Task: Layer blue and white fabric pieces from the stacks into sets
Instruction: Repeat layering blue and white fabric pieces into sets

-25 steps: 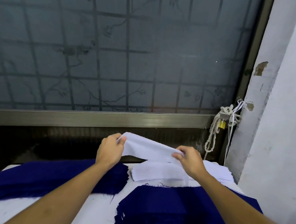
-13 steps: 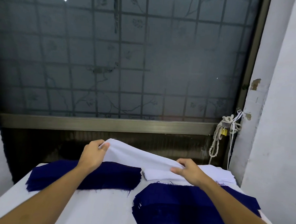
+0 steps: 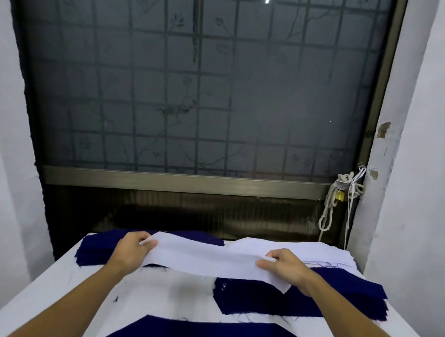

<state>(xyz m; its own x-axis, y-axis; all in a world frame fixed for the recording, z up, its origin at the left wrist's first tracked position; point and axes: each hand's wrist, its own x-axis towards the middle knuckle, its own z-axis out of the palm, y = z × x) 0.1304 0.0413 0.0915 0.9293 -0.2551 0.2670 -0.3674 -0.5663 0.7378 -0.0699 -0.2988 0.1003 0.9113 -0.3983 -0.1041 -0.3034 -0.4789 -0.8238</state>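
Pinched at each end by the fingers of the left hand (image 3: 132, 251) and right hand (image 3: 285, 268): white strip (image 3: 211, 260), stretched across mid-frame above the tabletop (image 3: 158, 291). Beneath its right half, blue stack (image 3: 261, 299). Upper left, second blue stack (image 3: 96, 249). Upper right, white stack (image 3: 315, 250). Bottom centre, blue piece (image 3: 207, 335).

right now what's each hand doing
Left hand: pinches the left end of the white fabric piece.
Right hand: pinches its right end.

Fabric piece (image 3: 211, 260) over right stack (image 3: 338, 303) on table (image 3: 158, 293)
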